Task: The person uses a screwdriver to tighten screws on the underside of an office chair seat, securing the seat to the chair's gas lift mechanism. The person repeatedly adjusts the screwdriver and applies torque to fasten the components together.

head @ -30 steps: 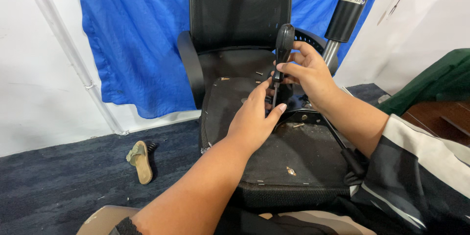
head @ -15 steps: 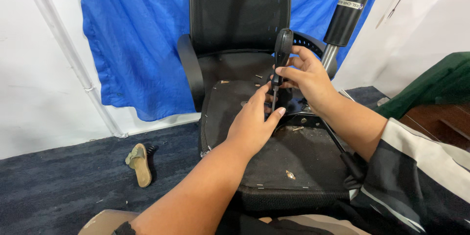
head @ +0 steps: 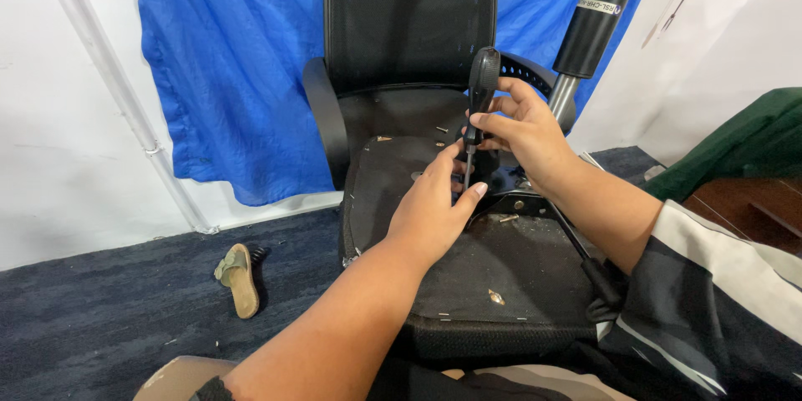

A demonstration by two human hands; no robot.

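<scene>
Over the upturned underside of a black office chair seat [head: 501, 267], the right hand [head: 526, 129] is wrapped around the lower handle of a black screwdriver [head: 482, 83], which stands upright with its tip at the metal mechanism plate [head: 510, 199]. The left hand [head: 430, 205] curls its fingertips around the shaft (steadying contact, thumb side). A tan sandal [head: 238, 277] lies on the dark carpet [head: 100, 317].

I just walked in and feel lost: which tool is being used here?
Find the black office chair before the blue tarp. Over its upturned seat base, the right hand holds a screwdriver upright: the only tall, black-handled tool there.
</scene>
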